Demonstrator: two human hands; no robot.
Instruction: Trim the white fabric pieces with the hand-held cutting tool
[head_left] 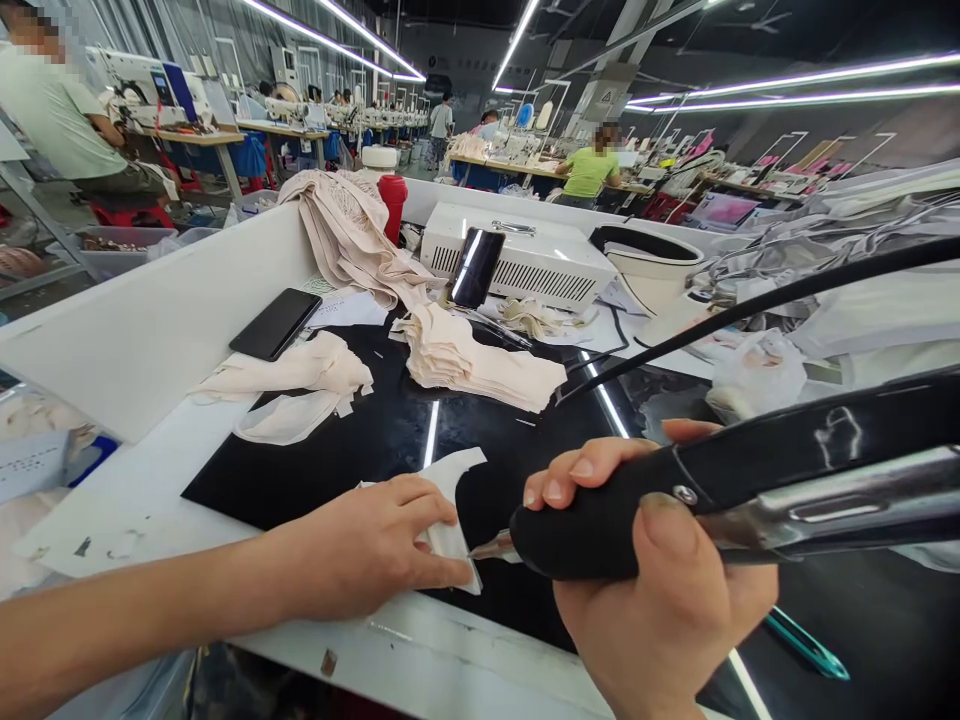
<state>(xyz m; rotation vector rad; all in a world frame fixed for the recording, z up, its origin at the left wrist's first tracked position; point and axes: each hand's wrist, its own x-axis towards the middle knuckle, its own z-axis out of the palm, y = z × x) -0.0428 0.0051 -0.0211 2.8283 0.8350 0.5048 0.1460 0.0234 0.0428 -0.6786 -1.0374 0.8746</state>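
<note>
My left hand lies flat, fingers together, pressing a small pale fabric piece onto the glossy black work surface. My right hand is wrapped round the black handle of a hot cutting tool, whose metal tip touches the fabric just beside my left fingertips. The tool's black cord arcs away to the upper right. A stack of cream fabric pieces sits behind, in the middle of the black surface.
More cream pieces and a dark phone lie at the left. A second phone leans on a white box. A white bowl-like container and a red bottle stand behind. Other people sit at distant sewing tables.
</note>
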